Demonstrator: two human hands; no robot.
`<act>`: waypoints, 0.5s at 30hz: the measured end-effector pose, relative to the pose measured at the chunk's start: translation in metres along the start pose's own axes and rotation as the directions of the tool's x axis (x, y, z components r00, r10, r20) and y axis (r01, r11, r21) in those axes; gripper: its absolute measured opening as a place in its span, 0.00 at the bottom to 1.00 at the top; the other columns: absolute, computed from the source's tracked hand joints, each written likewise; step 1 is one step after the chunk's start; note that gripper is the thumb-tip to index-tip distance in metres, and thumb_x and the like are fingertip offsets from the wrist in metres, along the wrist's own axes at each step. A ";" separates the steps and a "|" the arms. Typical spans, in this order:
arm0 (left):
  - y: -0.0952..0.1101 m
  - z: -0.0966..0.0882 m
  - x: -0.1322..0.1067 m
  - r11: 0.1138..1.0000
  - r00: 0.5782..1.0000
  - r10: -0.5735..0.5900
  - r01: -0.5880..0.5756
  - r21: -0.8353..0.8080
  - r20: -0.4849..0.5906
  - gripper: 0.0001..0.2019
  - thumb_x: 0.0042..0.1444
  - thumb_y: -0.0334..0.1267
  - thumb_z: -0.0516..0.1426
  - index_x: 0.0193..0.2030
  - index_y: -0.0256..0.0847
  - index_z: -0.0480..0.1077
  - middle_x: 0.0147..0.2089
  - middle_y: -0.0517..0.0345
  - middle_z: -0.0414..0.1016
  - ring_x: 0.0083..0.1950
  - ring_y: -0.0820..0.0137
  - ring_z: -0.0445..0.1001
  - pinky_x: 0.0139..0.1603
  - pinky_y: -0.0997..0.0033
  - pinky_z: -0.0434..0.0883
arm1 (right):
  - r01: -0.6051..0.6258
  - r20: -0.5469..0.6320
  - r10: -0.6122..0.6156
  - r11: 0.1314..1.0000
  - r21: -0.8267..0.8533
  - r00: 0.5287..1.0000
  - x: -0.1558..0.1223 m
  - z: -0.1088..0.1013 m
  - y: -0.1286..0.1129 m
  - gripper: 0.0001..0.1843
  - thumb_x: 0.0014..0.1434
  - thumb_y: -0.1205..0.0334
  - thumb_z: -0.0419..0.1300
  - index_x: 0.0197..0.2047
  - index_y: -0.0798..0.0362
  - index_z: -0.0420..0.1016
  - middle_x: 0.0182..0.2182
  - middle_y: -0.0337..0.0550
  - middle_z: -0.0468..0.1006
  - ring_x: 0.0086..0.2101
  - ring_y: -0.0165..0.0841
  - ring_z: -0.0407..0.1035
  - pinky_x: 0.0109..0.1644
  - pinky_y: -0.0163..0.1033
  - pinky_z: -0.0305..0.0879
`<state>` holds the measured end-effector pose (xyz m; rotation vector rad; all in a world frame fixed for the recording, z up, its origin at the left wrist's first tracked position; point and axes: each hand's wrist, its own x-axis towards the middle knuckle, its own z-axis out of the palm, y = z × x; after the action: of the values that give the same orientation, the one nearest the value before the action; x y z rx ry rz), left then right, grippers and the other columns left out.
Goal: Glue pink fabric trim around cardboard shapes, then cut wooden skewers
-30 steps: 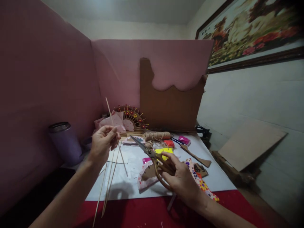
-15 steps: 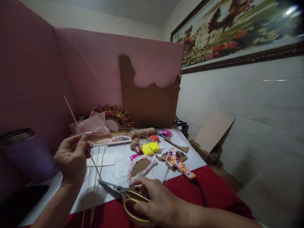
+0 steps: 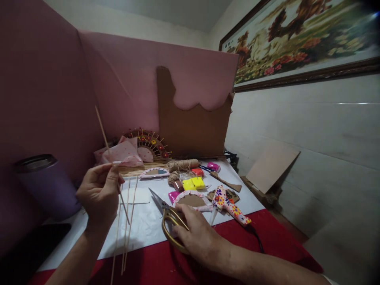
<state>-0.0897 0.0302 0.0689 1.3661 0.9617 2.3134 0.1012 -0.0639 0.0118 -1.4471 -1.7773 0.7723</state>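
Scissors (image 3: 165,206) w/ gold-col. hndls (image 3: 170,211), grey blades (image 3: 157,198)

smooth metal scissors (image 3: 165,206), matt wooden stick (image 3: 102,129), rough twine roll (image 3: 182,164).

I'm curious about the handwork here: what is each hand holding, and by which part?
The left hand pinches a thin stick near the middle of its length. The right hand holds scissors by the gold handles.

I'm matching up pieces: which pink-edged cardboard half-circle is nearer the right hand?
The front half-circle, just beyond the right hand in this view; the back half-circle, with a bluish patch, lies farther off, near the twine.
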 end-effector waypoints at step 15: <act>0.008 -0.001 -0.016 0.907 0.854 -0.357 0.414 -0.079 0.379 0.07 0.51 0.38 0.59 0.30 0.37 0.68 0.14 0.68 0.65 0.12 0.82 0.54 0.12 0.83 0.49 | -0.246 0.338 0.076 0.833 0.495 0.938 0.010 0.026 -0.030 0.13 0.49 0.56 0.60 0.35 0.57 0.74 0.23 0.38 0.71 0.26 0.30 0.65 0.27 0.31 0.57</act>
<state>-0.0813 0.0153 0.0629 1.3217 0.8254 1.7271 0.0621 -0.0606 0.0225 -1.1458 -1.4818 1.5184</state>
